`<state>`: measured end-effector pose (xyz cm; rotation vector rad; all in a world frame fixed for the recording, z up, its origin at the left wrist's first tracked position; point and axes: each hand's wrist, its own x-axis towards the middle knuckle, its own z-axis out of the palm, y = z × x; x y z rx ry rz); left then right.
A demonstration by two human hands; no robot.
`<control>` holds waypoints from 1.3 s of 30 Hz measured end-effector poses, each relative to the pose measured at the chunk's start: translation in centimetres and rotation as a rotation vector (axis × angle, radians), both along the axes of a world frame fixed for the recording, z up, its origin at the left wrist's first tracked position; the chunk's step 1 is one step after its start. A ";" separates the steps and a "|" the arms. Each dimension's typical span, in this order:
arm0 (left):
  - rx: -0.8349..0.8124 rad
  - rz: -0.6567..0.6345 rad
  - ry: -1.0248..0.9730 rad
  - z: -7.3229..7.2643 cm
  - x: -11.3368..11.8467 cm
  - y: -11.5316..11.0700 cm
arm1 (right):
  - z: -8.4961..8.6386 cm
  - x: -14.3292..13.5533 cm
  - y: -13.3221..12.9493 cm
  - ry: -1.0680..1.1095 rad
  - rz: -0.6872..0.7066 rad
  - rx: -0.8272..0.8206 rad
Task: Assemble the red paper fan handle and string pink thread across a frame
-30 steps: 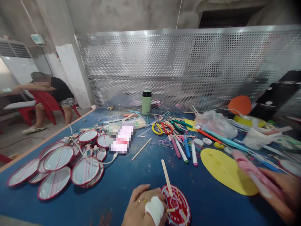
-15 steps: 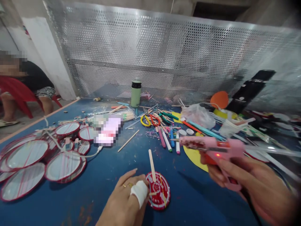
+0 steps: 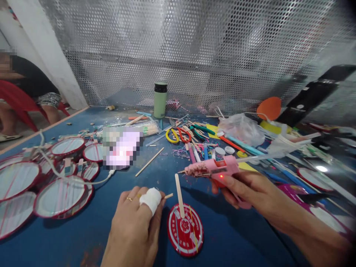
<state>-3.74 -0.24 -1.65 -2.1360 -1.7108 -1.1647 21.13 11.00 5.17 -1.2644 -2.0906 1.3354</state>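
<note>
My right hand (image 3: 236,187) is wrapped round a pink hot glue gun (image 3: 214,168) with a lit red light. The gun's nozzle points left, above the table. In my left hand (image 3: 136,215), with white wrapping on one finger and a ring on another, a short wooden stick (image 3: 168,195) is pinched, its end poking out to the right. Between the hands lies a round red lid (image 3: 185,231) with white print and thin coloured strands across it. A flat popsicle stick (image 3: 179,193) rests on its upper part, pointing away from me.
Round red-rimmed discs (image 3: 59,196) are piled at left, beside a phone (image 3: 124,152) on a white cable. Scissors (image 3: 178,135), markers, string and a plastic bag (image 3: 241,128) lie farther back. A green bottle (image 3: 160,100) stands before a perforated metal screen (image 3: 180,48). A person (image 3: 30,81) sits far left.
My left hand has moved left and up, off the red lid, with the short stick in it. My right hand has brought the glue gun left, nearer the popsicle stick.
</note>
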 end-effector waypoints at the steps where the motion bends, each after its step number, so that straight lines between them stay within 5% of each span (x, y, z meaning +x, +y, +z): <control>1: 0.005 -0.005 0.030 -0.2 0.0 0.1 | -0.4 0.1 0.1 -0.004 -0.007 0.003; 8: -0.033 -0.022 0.112 -1.2 -0.4 0.6 | -2.3 1.0 0.5 -0.021 -0.110 -0.019; 24: -0.031 -0.079 0.259 -2.4 -1.4 0.2 | -2.1 0.1 0.6 -0.018 -0.114 -0.043; 39: 0.003 -0.075 0.245 -1.8 -1.4 0.3 | -2.6 0.2 0.8 -0.040 -0.135 -0.038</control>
